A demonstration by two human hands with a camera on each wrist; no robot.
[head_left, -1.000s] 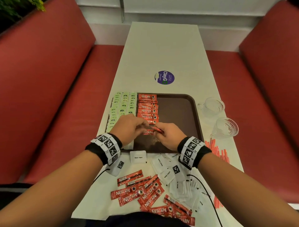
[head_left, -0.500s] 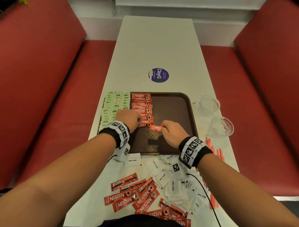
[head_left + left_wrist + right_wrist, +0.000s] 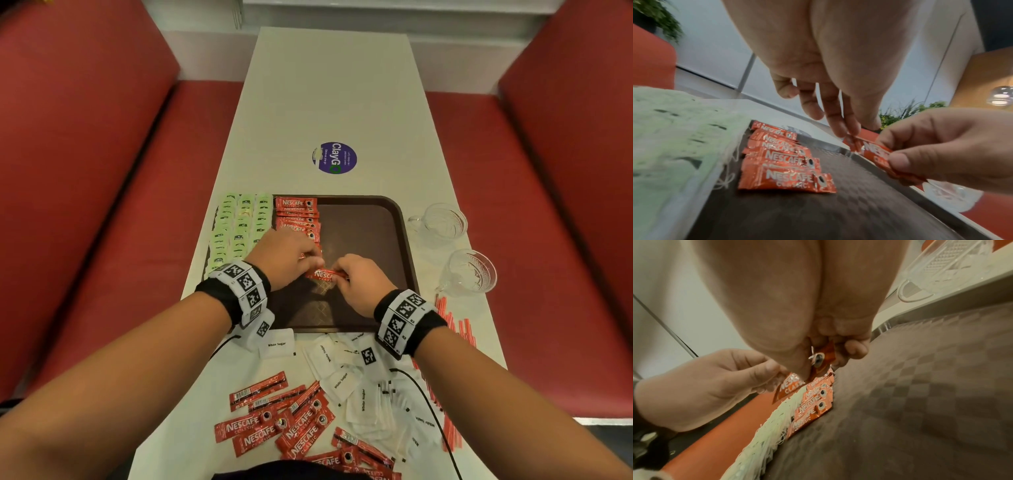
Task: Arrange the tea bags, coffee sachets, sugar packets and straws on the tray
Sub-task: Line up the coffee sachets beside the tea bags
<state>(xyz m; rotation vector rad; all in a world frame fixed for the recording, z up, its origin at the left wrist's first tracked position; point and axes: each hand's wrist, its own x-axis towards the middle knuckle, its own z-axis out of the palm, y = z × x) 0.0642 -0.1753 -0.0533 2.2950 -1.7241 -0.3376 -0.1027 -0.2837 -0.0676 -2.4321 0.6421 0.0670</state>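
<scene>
Over the brown tray (image 3: 376, 219), at six o'clock of my laid coffee row (image 3: 297, 216), my left hand (image 3: 281, 257) and right hand (image 3: 359, 284) pinch opposite ends of one coffee sachet (image 3: 325, 274). It looks light, crinkly and slippery, so I'd grip its sealed ends.

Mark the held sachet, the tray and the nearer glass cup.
held sachet (image 3: 324, 275): head view, its printed middle between both hands.
tray (image 3: 403, 219): head view, right rim.
nearer glass cup (image 3: 471, 272): head view, its bowl.

tea bags (image 3: 239, 226) left on tray (image 3: 376, 219) | coffee sachets (image 3: 297, 216) right of them | cups (image 3: 442, 221) right of tray
</scene>
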